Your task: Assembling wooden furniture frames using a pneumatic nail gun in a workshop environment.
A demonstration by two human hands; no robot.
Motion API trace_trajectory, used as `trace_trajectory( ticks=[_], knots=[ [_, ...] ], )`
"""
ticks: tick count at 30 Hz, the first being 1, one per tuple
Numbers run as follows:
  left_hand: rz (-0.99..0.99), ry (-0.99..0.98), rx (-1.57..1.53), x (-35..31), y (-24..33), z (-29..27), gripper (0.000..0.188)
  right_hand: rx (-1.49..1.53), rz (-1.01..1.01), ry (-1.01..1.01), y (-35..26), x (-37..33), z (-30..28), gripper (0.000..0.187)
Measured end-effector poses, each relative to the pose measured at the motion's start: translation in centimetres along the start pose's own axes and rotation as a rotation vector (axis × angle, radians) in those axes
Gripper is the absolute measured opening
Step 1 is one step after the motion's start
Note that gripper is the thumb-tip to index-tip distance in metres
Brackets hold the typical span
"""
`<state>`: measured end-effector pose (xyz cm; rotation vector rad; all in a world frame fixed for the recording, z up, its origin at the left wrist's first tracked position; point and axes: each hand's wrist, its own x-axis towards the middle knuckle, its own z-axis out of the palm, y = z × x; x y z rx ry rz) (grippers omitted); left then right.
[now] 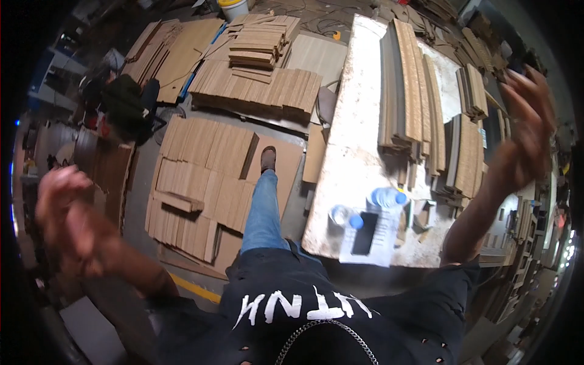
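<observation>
Both my arms are raised out wide, well away from the wood. My left hand [64, 204] is at the far left, smeared by motion, and its fingers cannot be made out clearly. At the upper right, my right hand [528, 109] is raised beyond the white table [359, 85], somewhat blurred, with its fingers stretched out and no object visible in it. Stacked long wooden strips [410, 91] lie on that table, and shorter bundled strips [465, 152] are nearest my right arm. Low rows of wooden boards [204, 158] cover a floor-level stack ahead and left of me.
Near the table's front edge lie clear blue-capped bottles [388, 196], a dark phone [365, 233] and a paper sheet [383, 252]. Further off stands another board stack [261, 88]. My shoe [268, 159] is beside the nearer boards. A dark-clothed person [125, 106] is at the left.
</observation>
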<state>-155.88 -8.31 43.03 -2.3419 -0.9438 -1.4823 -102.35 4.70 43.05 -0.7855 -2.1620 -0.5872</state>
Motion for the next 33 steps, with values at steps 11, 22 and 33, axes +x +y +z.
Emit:
trace_trajectory(
  ticks=[11, 22, 33],
  knots=[
    [-1.369, -0.368, -0.006, -23.5, -27.7, 10.4, 0.031, -0.471, 1.098, -1.013, 10.4, -18.1, 32.7, 0.098],
    [-1.532, -0.51, -0.116, -21.1, -41.0, 12.1, 0.041, -0.558, 1.188, -0.898, 10.4, -18.5, 33.3, 0.092],
    [-1.758, -0.323, -0.174, -24.7, -39.9, 13.5, 0.036, -0.604, 1.15, -0.907, 10.7, -20.0, 33.0, 0.09]
  ],
)
